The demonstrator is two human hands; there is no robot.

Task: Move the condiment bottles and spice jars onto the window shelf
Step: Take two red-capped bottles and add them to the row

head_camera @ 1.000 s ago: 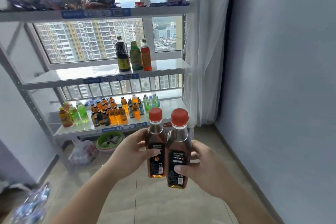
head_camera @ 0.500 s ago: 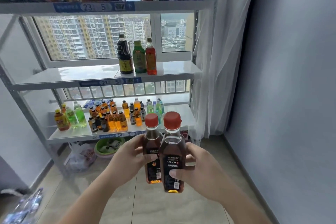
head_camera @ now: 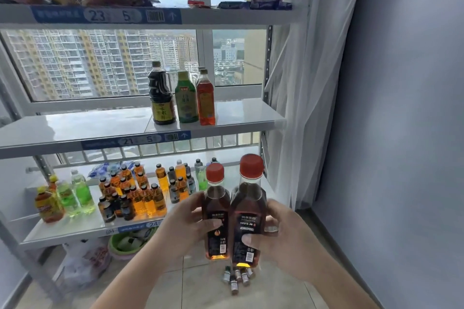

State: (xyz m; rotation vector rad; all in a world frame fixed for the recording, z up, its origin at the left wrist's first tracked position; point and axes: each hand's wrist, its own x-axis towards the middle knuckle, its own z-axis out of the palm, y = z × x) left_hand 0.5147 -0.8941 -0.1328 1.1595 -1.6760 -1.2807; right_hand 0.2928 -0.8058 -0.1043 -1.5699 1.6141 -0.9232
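Observation:
Two upright brown oil bottles with red caps are held side by side in front of the metal rack. My left hand [head_camera: 185, 223] grips the smaller left bottle [head_camera: 216, 208]. My right hand [head_camera: 281, 236] grips the larger right bottle [head_camera: 248, 211]. The bottles touch each other. Above them, the middle window shelf [head_camera: 100, 125] carries a dark soy sauce bottle [head_camera: 162, 98], a green bottle [head_camera: 186, 100] and a red-orange bottle [head_camera: 205, 100] standing in a row.
The lower shelf [head_camera: 75, 231] is crowded with several small drink bottles. Several tiny vials [head_camera: 237, 278] lie on the floor under my hands. A green bowl [head_camera: 128, 243] and a plastic bag [head_camera: 82, 258] sit beneath the rack. A white curtain [head_camera: 308, 83] hangs to the right.
I have moved closer to the rack, which now looks larger. Both hands still hold the two bottles together. The vials on the floor have come into view.

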